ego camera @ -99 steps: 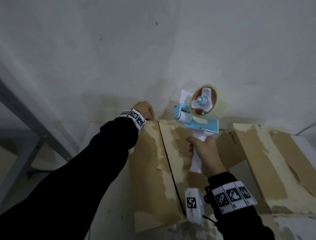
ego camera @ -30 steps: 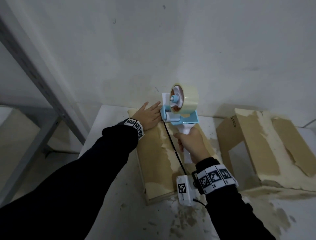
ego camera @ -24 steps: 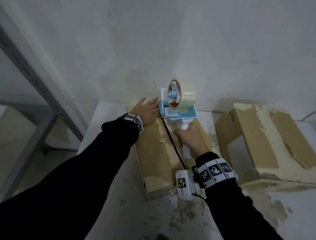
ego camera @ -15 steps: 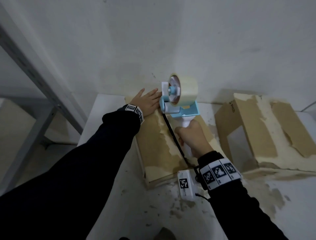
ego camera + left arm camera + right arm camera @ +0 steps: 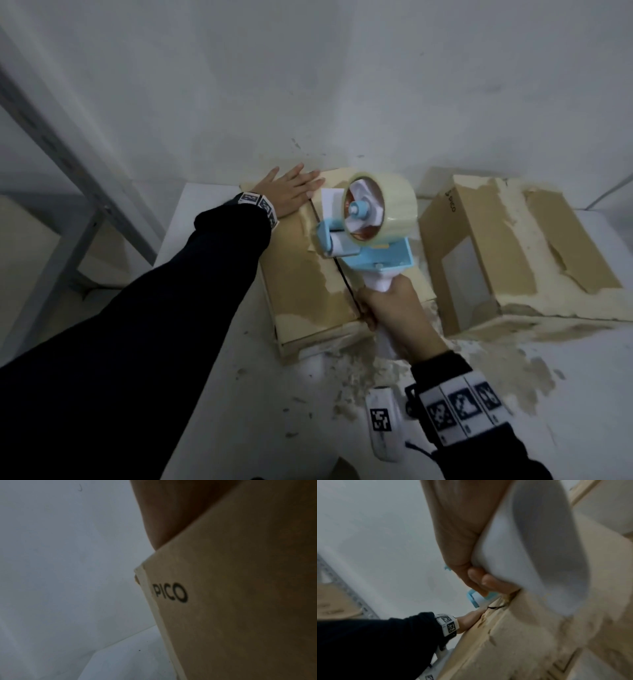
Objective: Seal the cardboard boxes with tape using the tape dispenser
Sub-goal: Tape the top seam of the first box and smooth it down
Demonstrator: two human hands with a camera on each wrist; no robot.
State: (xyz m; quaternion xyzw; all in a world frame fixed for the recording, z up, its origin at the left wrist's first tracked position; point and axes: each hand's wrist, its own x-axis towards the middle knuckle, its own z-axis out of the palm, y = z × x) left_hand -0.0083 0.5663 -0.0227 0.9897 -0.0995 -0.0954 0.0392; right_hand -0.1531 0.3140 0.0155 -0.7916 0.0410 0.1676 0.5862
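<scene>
A brown cardboard box (image 5: 301, 284) with torn, peeled patches lies on the white table, its two top flaps meeting at a dark seam. My left hand (image 5: 291, 192) presses flat with straight fingers on the far left flap; the left wrist view shows the box side (image 5: 240, 601) printed PICO. My right hand (image 5: 394, 308) grips the white handle (image 5: 530, 547) of the blue and white tape dispenser (image 5: 363, 236), which carries a clear tape roll (image 5: 387, 209). The dispenser's front sits over the seam about midway along the box.
A second worn cardboard box (image 5: 513, 250) stands to the right, close to the dispenser. The white table (image 5: 239, 411) is strewn with torn paper scraps near the front. A grey metal shelf post (image 5: 68, 150) rises at the left. The wall stands just behind both boxes.
My right hand has drawn the dispenser from the box's far end back along the seam toward me. My left hand went from the box's far edge to lying flat on the far left flap.
</scene>
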